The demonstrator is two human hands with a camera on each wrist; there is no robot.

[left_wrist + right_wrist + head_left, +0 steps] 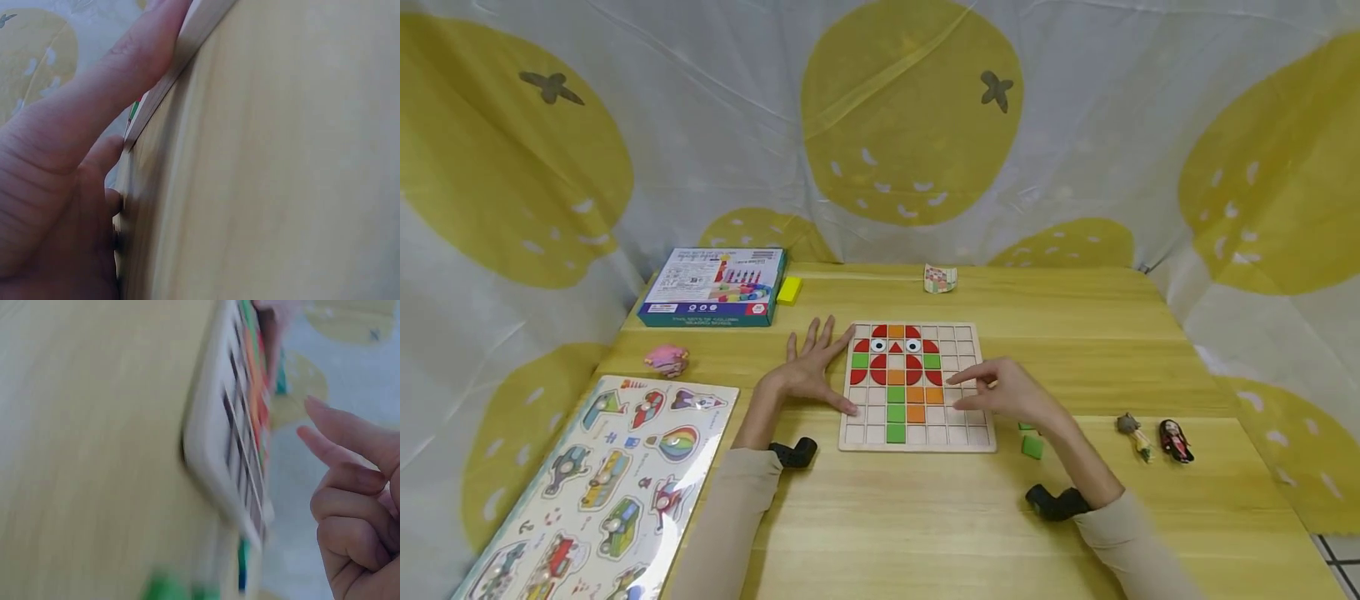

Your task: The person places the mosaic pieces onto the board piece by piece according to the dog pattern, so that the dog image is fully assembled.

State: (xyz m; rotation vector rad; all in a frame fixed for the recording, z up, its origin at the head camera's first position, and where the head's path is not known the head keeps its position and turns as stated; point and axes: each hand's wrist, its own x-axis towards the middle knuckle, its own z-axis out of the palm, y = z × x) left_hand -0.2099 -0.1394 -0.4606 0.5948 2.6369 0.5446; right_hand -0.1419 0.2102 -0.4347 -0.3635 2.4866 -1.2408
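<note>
A square wooden grid board [859, 415] lies on the table, its cells partly filled with red, orange and green tiles and two round eye pieces. Against its left edge rests my left hand [805, 373], fingers spread; the left wrist view shows the thumb [119, 81] along the board's side. My right hand [1018, 396] hovers over the board's right part, thumb and index finger apart with nothing between them. Its other fingers [350, 512] are curled in the right wrist view. Two loose green tiles [1032, 447] lie beside the board, below this hand.
At the left lies a vehicle picture puzzle [602, 475], with a pink toy [667, 360] behind it. A flat box [713, 287] and a yellow block [789, 291] stand at the back left. A small pattern card [940, 279] lies at the back; two small dolls [1176, 442] lie right.
</note>
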